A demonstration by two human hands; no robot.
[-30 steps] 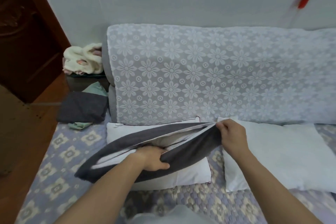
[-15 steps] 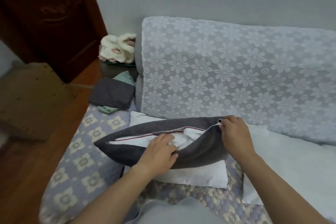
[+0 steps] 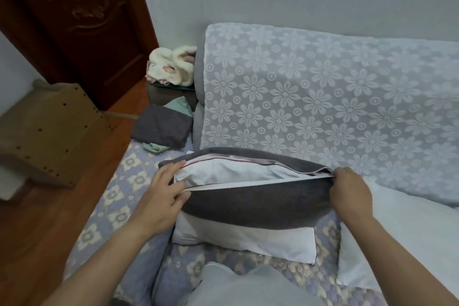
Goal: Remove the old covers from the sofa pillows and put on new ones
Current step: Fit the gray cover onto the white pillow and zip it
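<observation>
Grey cover (image 3: 260, 206) gapes open around white pillow (image 3: 233, 172)

The left hand (image 3: 164, 196) has slid from the middle of the grey cover (image 3: 258, 202) to its left end, exposing more white pillow (image 3: 231, 172) in the opening.

Two bare forearms, entering from the lower edge, no sleeves in view up to where the frame cuts them off. No watch, bracelet or band at either wrist. Left hand (image 3: 164, 196) bare, no glove, no ring to be seen on the fingers that show; nails short and unpainted. Right hand (image 3: 351, 194) likewise bare, ringless on its visible side, knuckles and back of the hand plain. Between the arms, at the bottom centre, a garment (image 3: 250, 285) of plain light grey cloth, soft and unpatterned, no seam, button or print discernible; which piece of clothing, impossible to tell.
</observation>
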